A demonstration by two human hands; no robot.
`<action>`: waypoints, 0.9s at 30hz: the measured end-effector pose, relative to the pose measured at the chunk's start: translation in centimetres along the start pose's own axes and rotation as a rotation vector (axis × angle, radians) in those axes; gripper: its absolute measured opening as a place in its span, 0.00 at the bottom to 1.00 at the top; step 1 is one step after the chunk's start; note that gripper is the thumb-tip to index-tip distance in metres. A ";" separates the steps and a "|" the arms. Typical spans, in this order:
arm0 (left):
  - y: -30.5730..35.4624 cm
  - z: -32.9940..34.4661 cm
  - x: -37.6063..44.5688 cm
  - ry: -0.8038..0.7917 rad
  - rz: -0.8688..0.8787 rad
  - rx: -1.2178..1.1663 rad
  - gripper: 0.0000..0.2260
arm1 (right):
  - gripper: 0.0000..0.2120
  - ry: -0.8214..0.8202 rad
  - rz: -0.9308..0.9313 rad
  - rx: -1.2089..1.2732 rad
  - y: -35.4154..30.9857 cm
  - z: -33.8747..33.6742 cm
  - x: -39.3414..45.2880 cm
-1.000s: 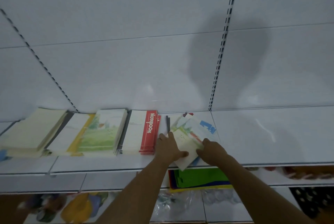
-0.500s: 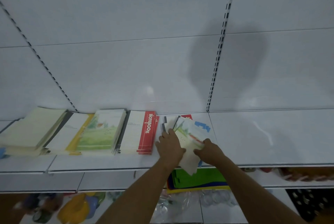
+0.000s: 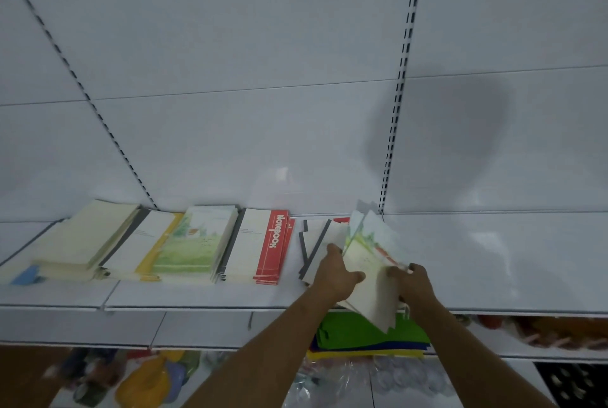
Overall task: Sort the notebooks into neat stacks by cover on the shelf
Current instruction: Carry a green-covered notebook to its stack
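On the white shelf (image 3: pixel 493 276) lie sorted stacks: a cream stack (image 3: pixel 82 236), a white-and-yellow stack (image 3: pixel 141 243), a green landscape stack (image 3: pixel 197 240) and a red "Notebook" stack (image 3: pixel 263 243). To their right is a loose, unsorted pile (image 3: pixel 312 240) with dark spines. My left hand (image 3: pixel 335 276) and my right hand (image 3: pixel 411 279) together hold a tilted bunch of landscape-cover notebooks (image 3: pixel 368 263) lifted off that pile, its lower edge hanging past the shelf front. The left thumb lies across the bunch; the right fingers pinch its right edge.
The white back panel has slotted uprights (image 3: pixel 398 95). A lower shelf holds green, blue and yellow folders (image 3: pixel 362 335), plastic packets and coloured items at left (image 3: pixel 148 374). A blue item (image 3: pixel 28 274) peeks from under the cream stack.
The bunch of notebooks has been raised and tilted up from the loose pile, exposing the dark-spined books beneath. Both hands moved slightly right with it.
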State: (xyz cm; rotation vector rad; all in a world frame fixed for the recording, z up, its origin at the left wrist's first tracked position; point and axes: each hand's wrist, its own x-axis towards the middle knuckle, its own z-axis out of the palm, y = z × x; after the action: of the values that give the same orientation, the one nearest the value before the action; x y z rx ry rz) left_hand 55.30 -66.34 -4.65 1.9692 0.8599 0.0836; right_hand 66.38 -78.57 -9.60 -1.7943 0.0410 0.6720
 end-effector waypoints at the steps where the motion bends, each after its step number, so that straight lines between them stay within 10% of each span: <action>1: 0.4 0.2 -0.2 0.016 0.006 -0.062 0.21 | 0.21 0.002 -0.014 0.033 -0.6 -0.3 0.0; 17: -0.2 -4.0 -5.3 0.204 -0.015 -0.373 0.34 | 0.20 -0.335 -0.339 -0.054 -5.7 4.0 -2.2; 27: -6.4 -12.4 -11.0 0.522 -0.107 -0.452 0.23 | 0.25 -0.428 -0.612 -0.493 -7.1 15.9 -10.3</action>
State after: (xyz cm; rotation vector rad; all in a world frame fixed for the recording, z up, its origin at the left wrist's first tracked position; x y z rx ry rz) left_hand 38.78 -61.78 0.10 1.4856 1.1587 0.6924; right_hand 53.61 -65.11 -1.39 -1.9347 -0.9963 0.6280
